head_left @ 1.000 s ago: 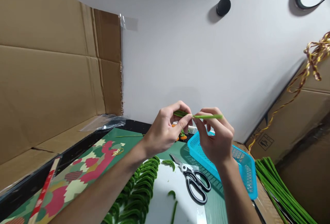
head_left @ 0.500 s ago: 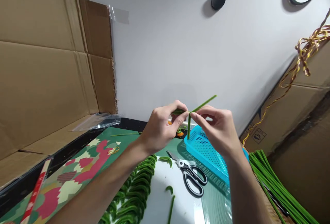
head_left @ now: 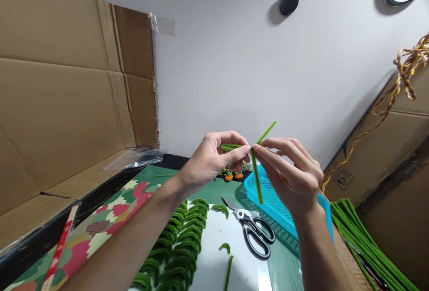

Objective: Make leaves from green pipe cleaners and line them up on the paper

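Green pipe cleaners (head_left: 257,179) are pinched at one joint in the air, one length pointing up to the right, one hanging down. My left hand (head_left: 228,150) is closed on them with thumb and fingers, a looped end showing inside the palm. Fingertips of my right hand (head_left: 288,166) press on the same joint from the right, almost touching the left thumb. Below lie rows of curved green pipe cleaner pieces (head_left: 187,237) on a white sheet (head_left: 211,255). Loose on that sheet are a short curl (head_left: 225,248) and a straight piece (head_left: 228,273).
Black-handled scissors (head_left: 253,230) lie half open beside a blue plastic basket (head_left: 321,204). Small orange and green pieces (head_left: 233,175) sit behind my hands. A bundle of long green pipe cleaners (head_left: 368,242) is at the right. Cardboard (head_left: 67,103) stands at the left; a red-and-white strip (head_left: 60,246) lies below.
The lengths were lined up sideways a second ago; now one points up and another hangs down, longer than half a second ago. My right hand has shifted slightly right and turned.
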Motion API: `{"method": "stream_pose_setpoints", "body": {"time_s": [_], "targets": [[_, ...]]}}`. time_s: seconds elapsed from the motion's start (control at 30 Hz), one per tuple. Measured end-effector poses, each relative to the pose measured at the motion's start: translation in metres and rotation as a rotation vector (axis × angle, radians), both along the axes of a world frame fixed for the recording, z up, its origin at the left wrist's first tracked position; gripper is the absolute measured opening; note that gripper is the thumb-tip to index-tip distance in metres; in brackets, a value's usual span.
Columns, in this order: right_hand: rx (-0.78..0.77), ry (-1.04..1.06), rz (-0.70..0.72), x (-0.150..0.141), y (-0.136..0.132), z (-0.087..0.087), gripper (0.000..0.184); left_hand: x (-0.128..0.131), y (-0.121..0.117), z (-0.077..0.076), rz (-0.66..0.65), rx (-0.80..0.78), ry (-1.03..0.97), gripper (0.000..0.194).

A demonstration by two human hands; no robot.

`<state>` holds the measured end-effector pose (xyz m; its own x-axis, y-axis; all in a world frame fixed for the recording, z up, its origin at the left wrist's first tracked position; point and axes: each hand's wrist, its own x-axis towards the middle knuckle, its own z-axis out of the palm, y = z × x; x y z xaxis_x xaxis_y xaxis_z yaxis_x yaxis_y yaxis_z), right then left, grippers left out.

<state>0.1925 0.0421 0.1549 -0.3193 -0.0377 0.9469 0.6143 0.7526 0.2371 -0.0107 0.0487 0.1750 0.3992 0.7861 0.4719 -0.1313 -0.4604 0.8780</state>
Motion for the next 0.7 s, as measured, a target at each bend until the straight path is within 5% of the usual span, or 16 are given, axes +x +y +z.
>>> {"method": "stream_pose_setpoints", "body": {"time_s": [0.47, 0.57, 0.7], "targets": [[-0.146, 0.107, 0.092, -0.012, 0.004, -0.01, 0.021, 0.008, -0.008, -0.005, 0.199, 0.251, 0.073, 0.016], [-0.359, 0.21, 0.202, -0.014, 0.0, -0.006, 0.019, 0.01, -0.008, -0.013, 0.315, 0.446, 0.137, 0.01], [-0.895, 0.331, 0.438, -0.007, -0.002, 0.002, 0.017, 0.01, -0.004, -0.021, 0.448, 0.877, 0.304, 0.01]]}}
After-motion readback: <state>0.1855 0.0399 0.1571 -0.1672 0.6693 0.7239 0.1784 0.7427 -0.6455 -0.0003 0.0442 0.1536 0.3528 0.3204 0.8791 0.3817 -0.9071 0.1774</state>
